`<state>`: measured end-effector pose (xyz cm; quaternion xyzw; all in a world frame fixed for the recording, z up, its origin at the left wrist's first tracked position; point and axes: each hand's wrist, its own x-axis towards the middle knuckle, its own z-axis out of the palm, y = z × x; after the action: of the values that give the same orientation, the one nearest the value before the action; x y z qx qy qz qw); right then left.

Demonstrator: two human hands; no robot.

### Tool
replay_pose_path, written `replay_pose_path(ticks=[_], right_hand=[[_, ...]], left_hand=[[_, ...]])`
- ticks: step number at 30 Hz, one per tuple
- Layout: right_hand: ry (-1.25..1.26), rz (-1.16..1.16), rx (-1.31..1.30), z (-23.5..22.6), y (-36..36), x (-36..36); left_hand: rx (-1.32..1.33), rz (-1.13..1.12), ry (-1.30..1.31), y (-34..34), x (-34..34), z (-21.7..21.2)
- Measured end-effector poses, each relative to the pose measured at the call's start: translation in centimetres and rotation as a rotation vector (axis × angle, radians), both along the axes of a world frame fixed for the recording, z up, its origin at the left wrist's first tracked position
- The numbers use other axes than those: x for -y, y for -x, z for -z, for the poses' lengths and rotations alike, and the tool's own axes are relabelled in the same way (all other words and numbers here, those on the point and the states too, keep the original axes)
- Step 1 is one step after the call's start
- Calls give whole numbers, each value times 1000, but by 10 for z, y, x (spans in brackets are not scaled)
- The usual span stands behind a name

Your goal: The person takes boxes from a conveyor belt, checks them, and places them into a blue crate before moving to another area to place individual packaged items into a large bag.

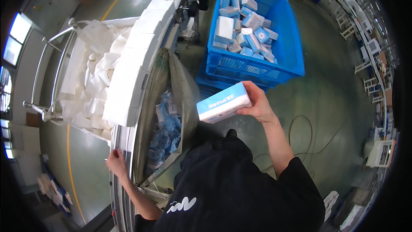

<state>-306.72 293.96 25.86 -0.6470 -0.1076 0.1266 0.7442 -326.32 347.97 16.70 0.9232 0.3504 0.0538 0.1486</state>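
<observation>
1 blue-and-white pack (pixel 224 103), slightly tilted, is grasped in the right hand's (pixel 258 104) grip, between the grey sack (pixel 185 88) and blue crate (pixel 296 56). Left hand (pixel 116 163) at metal rail (pixel 127 208), fingers curled; cannot tell whether its grip holds anything. White tissue row (pixel 128 77) beyond.

right hand (pixel 257 104) partly hidden behind blue-and-white pack (pixel 224 102), white speck (pixel 106 159) at left hand (pixel 116 162) too small to tell

Windows (pixel 19 27) glare white at left, while fisheye distortion curves the outer edges.
</observation>
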Motion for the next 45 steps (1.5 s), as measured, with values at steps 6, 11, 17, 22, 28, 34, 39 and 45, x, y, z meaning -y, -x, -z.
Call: replay_pose_path(ticks=[6, 11, 17, 22, 28, 34, 39, 45], right_hand=[[180, 13, 106, 5, 32, 6], [443, 188, 258, 2, 59, 21], [267, 368, 23, 43, 105, 66], [282, 411, -65, 46, 130, 92], [-237, 203, -267, 63, 143, 136], [-776, 79, -584, 85, 151, 145], [148, 336, -100, 56, 127, 166], [661, 506, 136, 18, 103, 124]], left_hand=[[508, 859, 473, -103, 242, -107], [420, 1095, 692, -134, 354, -105], [349, 654, 1544, -136, 415, -51], [150, 557, 1692, -133, 454, -40], [74, 589, 1643, -143, 466, -21], [131, 557, 1769, -143, 490, -30], [269, 785, 1134, -148, 489, -68], [474, 1059, 599, -148, 495, -87]])
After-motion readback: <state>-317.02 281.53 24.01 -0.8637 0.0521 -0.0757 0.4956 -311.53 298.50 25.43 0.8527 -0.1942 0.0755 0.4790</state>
